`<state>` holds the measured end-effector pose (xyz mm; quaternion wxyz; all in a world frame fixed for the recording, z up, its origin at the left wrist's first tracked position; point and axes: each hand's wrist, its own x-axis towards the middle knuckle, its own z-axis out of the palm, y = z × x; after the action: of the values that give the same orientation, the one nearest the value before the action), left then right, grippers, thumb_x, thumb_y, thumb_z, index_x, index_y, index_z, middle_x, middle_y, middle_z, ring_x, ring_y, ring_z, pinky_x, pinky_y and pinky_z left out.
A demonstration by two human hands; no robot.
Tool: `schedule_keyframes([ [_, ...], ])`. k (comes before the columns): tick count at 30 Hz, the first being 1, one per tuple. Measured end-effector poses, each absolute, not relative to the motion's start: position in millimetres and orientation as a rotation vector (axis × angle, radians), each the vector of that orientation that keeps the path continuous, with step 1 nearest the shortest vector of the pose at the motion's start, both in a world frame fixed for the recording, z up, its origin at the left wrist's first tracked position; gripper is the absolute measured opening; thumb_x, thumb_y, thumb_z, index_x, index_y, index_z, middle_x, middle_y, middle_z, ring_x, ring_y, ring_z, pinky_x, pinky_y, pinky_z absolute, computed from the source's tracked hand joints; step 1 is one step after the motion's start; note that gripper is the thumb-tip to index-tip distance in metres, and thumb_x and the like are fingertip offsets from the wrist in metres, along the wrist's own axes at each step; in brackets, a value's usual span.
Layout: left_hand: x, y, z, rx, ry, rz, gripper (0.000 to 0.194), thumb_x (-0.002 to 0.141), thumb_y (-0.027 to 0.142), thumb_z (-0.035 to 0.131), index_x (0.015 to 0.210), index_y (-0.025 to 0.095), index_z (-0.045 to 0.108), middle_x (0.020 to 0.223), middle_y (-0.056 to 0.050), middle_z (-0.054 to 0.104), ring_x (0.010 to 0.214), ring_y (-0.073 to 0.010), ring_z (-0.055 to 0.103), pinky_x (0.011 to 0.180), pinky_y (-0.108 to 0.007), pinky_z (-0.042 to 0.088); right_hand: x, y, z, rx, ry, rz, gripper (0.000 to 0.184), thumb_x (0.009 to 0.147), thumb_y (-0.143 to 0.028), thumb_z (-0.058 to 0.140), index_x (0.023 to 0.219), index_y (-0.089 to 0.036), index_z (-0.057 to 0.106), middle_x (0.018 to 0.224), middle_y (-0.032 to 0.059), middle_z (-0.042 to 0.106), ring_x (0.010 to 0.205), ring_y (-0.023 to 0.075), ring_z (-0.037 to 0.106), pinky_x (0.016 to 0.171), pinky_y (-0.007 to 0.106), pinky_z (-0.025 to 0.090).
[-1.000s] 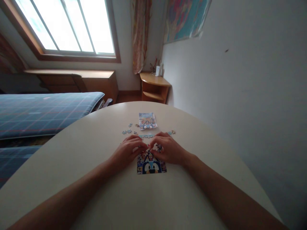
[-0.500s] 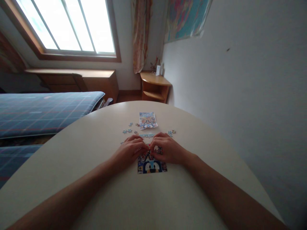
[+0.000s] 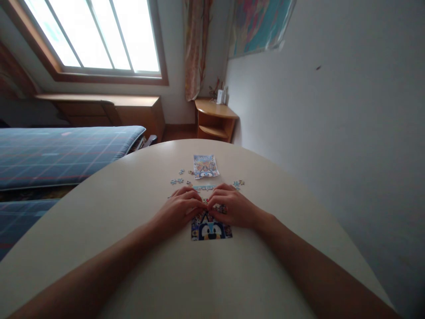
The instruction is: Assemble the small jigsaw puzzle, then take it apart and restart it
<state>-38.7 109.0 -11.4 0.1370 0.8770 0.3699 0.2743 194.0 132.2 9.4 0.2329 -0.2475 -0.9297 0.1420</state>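
A partly assembled jigsaw puzzle [image 3: 211, 231], showing a blue dog's face along its near edge, lies flat on the pale round table [image 3: 212, 274]. My left hand [image 3: 182, 206] rests over its upper left part with the fingers bent together. From the other side my right hand [image 3: 232, 206] covers the upper right part, thumb and fingers closed. The fingertips of both hands meet over the puzzle's upper middle, and whatever is between them is hidden. Just beyond the hands is a joined strip of light blue puzzle pieces [image 3: 204, 188].
A small printed picture sheet [image 3: 206, 166] with the same dog lies farther back. Loose puzzle pieces [image 3: 177, 181] are scattered left of it, and a few more pieces [image 3: 238, 183] sit to the right. A plaid mattress [image 3: 66, 155] stands beyond the table's left edge; a white wall [image 3: 332, 133] runs along the right.
The right hand's fingers have shifted slightly, and a pale patch beneath them no longer shows. Both hands otherwise stay at the same spot on the puzzle; the view tilts very slightly.
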Motion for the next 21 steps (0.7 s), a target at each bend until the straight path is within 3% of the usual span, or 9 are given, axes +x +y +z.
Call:
schedule_keyframes([
  [11, -44, 108, -11, 2.519, 1.235, 0.903, 0.016, 0.096, 0.032, 0.058, 0.098, 0.025, 0.072, 0.102, -0.005, 0.07, 0.102, -0.0222, 0.059, 0.096, -0.042, 0.047, 196, 130, 12, -0.675, -2.532, 0.405, 0.016, 0.086, -0.02, 0.065, 0.1, -0.025, 0.07, 0.1, 0.0044, 0.071, 0.101, 0.0216, 0.058, 0.096, 0.039, 0.044],
  [15, -57, 114, -13, 2.454, 1.451, 0.988, 0.018, 0.095, 0.03, 0.055, 0.101, 0.025, 0.071, 0.112, -0.006, 0.068, 0.107, -0.0239, 0.059, 0.097, -0.043, 0.048, 197, 127, 17, -0.645, -2.6, 0.387, 0.03, 0.087, -0.022, 0.064, 0.115, -0.032, 0.07, 0.114, 0.0054, 0.067, 0.108, 0.0228, 0.056, 0.098, 0.042, 0.042],
  [21, -75, 125, -14, 2.249, 1.759, 1.006, 0.025, 0.092, 0.03, 0.05, 0.106, 0.022, 0.069, 0.121, -0.007, 0.067, 0.112, -0.027, 0.059, 0.102, -0.046, 0.046, 198, 125, 18, -0.652, -2.659, 0.399, 0.033, 0.089, -0.028, 0.064, 0.12, -0.037, 0.069, 0.121, 0.0047, 0.063, 0.114, 0.0241, 0.052, 0.103, 0.045, 0.039],
])
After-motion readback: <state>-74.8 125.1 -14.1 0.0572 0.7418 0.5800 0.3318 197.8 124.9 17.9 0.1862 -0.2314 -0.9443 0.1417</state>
